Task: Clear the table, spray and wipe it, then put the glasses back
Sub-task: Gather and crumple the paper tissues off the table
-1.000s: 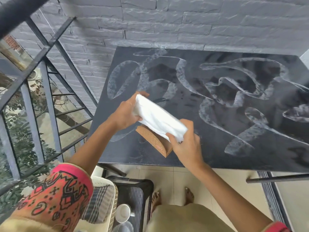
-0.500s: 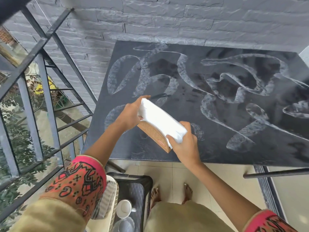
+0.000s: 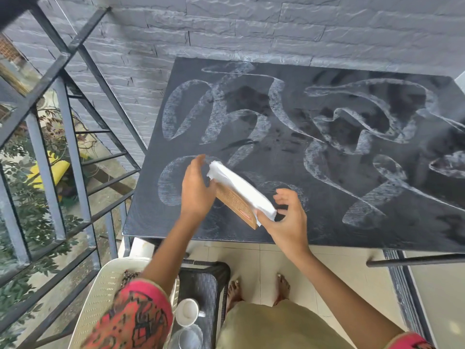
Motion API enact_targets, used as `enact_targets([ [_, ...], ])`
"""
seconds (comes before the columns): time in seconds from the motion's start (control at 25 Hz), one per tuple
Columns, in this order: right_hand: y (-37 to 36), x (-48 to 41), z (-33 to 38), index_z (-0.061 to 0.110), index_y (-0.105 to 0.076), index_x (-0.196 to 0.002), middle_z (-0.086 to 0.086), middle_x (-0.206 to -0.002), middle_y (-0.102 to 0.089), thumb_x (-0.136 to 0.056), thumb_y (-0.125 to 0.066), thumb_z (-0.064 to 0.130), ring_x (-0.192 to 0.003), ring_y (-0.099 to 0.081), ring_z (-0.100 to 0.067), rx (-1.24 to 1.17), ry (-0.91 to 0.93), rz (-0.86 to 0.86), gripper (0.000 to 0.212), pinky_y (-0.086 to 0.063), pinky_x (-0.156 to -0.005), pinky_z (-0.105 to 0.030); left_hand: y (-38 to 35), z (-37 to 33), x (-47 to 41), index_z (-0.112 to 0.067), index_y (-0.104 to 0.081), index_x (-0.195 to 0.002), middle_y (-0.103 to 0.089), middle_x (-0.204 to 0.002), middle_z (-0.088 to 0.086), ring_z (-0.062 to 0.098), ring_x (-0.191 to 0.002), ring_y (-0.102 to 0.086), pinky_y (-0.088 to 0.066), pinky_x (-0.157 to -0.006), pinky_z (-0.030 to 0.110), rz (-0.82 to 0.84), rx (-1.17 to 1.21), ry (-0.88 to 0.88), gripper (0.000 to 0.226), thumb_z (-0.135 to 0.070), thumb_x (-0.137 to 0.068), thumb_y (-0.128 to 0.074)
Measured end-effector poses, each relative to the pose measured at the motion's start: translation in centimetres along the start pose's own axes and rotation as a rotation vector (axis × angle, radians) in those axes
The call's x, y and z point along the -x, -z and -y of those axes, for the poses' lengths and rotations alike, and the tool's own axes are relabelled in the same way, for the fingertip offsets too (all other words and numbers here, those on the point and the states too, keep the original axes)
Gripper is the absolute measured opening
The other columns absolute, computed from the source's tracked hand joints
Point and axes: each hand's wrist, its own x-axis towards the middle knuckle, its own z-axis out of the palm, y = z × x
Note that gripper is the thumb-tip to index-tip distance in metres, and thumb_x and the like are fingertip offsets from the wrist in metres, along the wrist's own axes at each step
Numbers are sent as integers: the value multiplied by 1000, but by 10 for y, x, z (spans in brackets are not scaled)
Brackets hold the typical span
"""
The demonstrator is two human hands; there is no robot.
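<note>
A wooden block (image 3: pixel 236 206) with a white cloth (image 3: pixel 241 190) folded over its top sits between my hands, above the near left part of the black table (image 3: pixel 327 222). My left hand (image 3: pixel 197 190) has straight fingers and its palm rests against the block's left end. My right hand (image 3: pixel 284 217) holds the cloth's right end at the thumb, with its fingers spread and lifted off. White foam streaks (image 3: pixel 314 157) cover the tabletop. A clear glass (image 3: pixel 186 337) and a white cup (image 3: pixel 187 314) stand on a black stool (image 3: pixel 211 285) below the table edge.
A grey metal railing (image 3: pixel 70 137) runs along the left. A cream plastic chair (image 3: pixel 100 306) stands beside the stool. The grey brick wall (image 3: pixel 251 28) backs the table. My bare feet (image 3: pixel 259 288) are on pale floor tiles.
Both hands have loosened on the cloth-wrapped block: the left fingers have straightened and the right fingers have lifted off the cloth. The view has tilted slightly downward.
</note>
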Motion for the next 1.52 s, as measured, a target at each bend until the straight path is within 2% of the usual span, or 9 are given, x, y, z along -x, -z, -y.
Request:
enact_targets([
  [0.12, -3, -3, 4, 27, -49, -119, 10, -113, -57, -60, -85, 33, -102, -53, -5, 51, -2, 112, 70, -44, -82, -20, -21, -3, 44, -6, -42, -134, -50, -135, 5, 20, -126, -47, -36, -99, 21, -118, 165, 260, 47, -12, -91, -60],
  [0.28, -14, -5, 4, 22, -62, -114, 11, -95, -66, -64, -84, 25, -87, -62, -8, 55, -37, 117, 55, -42, -68, -5, -42, -6, 76, -11, -42, -137, -55, -130, -1, 20, -123, -52, -40, -102, 29, 56, 262, 317, 42, -17, -97, -50],
  [0.52, -6, -8, 11, 21, -68, -102, 16, -79, -66, -65, -84, 22, -72, -60, 10, -34, -15, 118, 41, -47, -63, -8, -36, -37, 89, -21, -19, -151, -53, -110, -10, 6, -105, -48, -31, -83, 10, 165, 270, 319, 56, -5, -99, -36],
  [0.76, 1, 0, 29, 21, -68, -100, 11, -84, -70, -64, -84, 22, -79, -66, -4, -118, 135, 206, 40, -55, -74, -30, -23, -63, 115, -28, -23, -149, -54, -87, -25, -8, -77, -54, -40, -66, -1, -41, 371, 307, 72, 7, -89, -39],
  [0.88, 0, 28, 25, 22, -66, -93, 4, -85, -71, -62, -82, 32, -77, -67, -11, -173, 268, 263, 36, -55, -71, -37, -20, -52, 147, -41, -35, -129, -58, -89, -25, -17, -71, -58, -45, -67, 3, -218, 472, 291, 69, 12, -85, -42],
  [1.08, -20, 103, -8, 23, -61, -90, 2, -91, -68, -63, -77, 43, -83, -67, -19, -221, 385, 406, 37, -55, -70, -44, -18, 2, 222, -42, -43, -134, -70, -91, -19, 1, -80, -63, -50, -72, 29, -381, 489, 409, 70, 3, -80, -43],
  [1.2, -44, 137, -41, 19, -61, -88, 0, -86, -67, -64, -80, 38, -77, -66, -21, -172, 394, 473, 36, -54, -66, -42, -30, 50, 249, -60, -48, -120, -68, -96, -21, 11, -88, -63, -51, -82, 36, -392, 463, 483, 75, -3, -72, -41],
  [1.36, -79, 153, -97, 21, -58, -84, -1, -80, -66, -60, -83, 37, -73, -65, -23, -87, 288, 488, 38, -53, -60, -43, -59, 100, 255, -32, -49, -132, -63, -89, -16, 8, -80, -59, -49, -72, 18, -326, 556, 608, 70, 14, -80, -38],
  [1.52, -123, 152, -160, 35, -53, -83, -3, -82, -66, -60, -80, 41, -78, -66, -26, -108, 169, 443, 36, -53, -65, -48, -102, 148, 250, -24, -47, -137, -66, -105, -3, 10, -89, -58, -47, -83, 21, -341, 547, 637, 59, 8, -88, -40],
])
